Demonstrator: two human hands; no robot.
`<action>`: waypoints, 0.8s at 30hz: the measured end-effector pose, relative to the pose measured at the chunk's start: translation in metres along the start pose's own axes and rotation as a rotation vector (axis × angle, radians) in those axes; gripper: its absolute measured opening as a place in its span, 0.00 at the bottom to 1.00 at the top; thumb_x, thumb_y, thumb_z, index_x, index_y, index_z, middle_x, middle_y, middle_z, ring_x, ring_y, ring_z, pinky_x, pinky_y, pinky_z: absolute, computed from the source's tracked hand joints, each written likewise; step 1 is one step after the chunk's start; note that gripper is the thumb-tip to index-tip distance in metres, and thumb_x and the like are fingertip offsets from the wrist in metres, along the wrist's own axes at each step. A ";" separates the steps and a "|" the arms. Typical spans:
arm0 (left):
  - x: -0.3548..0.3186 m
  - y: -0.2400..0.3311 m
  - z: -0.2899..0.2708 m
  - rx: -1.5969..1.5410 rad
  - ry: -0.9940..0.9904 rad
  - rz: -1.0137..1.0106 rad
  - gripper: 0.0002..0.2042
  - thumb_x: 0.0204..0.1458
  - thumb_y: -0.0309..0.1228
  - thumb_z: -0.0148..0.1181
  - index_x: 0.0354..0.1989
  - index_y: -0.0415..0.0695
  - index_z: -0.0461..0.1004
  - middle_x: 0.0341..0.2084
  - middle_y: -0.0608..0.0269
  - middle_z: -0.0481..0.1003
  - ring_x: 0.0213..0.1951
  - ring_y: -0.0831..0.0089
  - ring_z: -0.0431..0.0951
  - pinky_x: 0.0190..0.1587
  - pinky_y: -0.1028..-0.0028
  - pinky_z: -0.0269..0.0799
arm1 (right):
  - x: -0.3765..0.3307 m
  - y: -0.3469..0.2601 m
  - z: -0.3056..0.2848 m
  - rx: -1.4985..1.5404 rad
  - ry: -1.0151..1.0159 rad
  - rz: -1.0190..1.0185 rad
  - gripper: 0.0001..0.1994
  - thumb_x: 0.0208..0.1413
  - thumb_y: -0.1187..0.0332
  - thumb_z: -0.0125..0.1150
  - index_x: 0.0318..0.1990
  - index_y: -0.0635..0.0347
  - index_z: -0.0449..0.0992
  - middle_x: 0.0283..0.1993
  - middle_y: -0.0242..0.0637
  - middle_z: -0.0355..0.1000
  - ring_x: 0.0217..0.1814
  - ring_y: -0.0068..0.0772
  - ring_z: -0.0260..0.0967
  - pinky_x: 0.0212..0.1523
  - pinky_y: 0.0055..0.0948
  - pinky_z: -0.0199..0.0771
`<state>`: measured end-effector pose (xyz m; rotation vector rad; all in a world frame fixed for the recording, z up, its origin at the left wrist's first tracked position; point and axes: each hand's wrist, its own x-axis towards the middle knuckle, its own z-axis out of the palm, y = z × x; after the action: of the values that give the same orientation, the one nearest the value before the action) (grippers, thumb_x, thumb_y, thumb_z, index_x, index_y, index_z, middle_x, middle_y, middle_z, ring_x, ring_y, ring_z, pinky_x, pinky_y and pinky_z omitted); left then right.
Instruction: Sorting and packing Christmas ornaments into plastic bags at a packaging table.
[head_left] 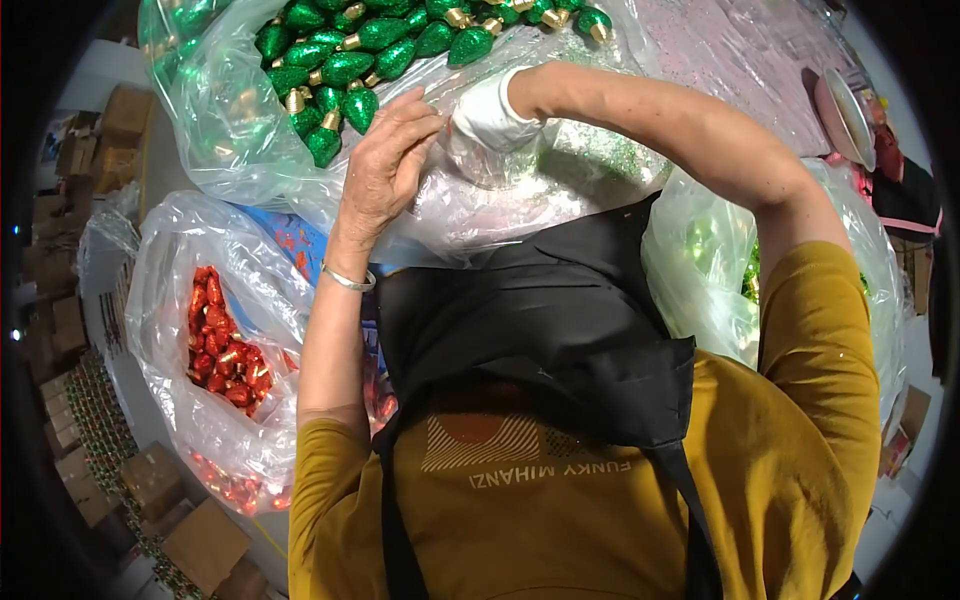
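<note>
My left hand (387,165), bare and with a metal bangle (349,279) at the wrist, is closed, its fingers bent and pressed together. Whatever it pinches, if anything, is too small to make out. Close to its fingertips is my right hand (492,112) in a white glove, angled inward over clear plastic sheeting (500,205); its fingers blend into the sheeting. Just beyond both hands lies a heap of glittery green bulb-shaped ornaments (345,68) with gold caps, spread on the plastic.
A clear bag of red ornaments (222,345) stands at my left. Another clear bag (700,265) with shiny green pieces is at my right. Farther right are a pink basin (845,118) and a dark chair-like object (905,205). Cardboard boxes (205,545) line the left floor.
</note>
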<state>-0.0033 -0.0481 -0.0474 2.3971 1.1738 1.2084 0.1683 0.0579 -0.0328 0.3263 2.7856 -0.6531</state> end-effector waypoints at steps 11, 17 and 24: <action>-0.002 -0.005 -0.004 -0.001 0.014 -0.005 0.09 0.46 0.18 0.57 0.37 0.39 0.76 0.38 0.57 0.75 0.52 0.55 0.72 0.53 0.65 0.67 | 0.005 0.000 -0.014 -0.170 -0.166 0.001 0.10 0.43 0.71 0.62 0.33 0.66 0.76 0.31 0.49 0.74 0.30 0.45 0.72 0.33 0.38 0.72; -0.002 0.001 -0.016 -0.030 -0.069 0.008 0.08 0.46 0.17 0.58 0.36 0.37 0.75 0.38 0.56 0.75 0.52 0.56 0.72 0.53 0.65 0.67 | -0.026 0.003 -0.029 0.205 -0.202 0.298 0.09 0.45 0.69 0.62 0.32 0.65 0.76 0.31 0.49 0.74 0.30 0.44 0.72 0.34 0.35 0.75; 0.002 0.000 -0.024 0.066 -0.152 0.062 0.09 0.46 0.17 0.58 0.37 0.37 0.73 0.38 0.54 0.73 0.52 0.55 0.72 0.51 0.65 0.68 | -0.002 -0.017 0.000 -0.273 -0.392 0.179 0.09 0.47 0.70 0.60 0.35 0.65 0.77 0.31 0.48 0.75 0.32 0.45 0.73 0.37 0.36 0.75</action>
<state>-0.0203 -0.0503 -0.0304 2.5406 1.1169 0.9981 0.1653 0.0427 -0.0254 0.3433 2.3939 -0.2545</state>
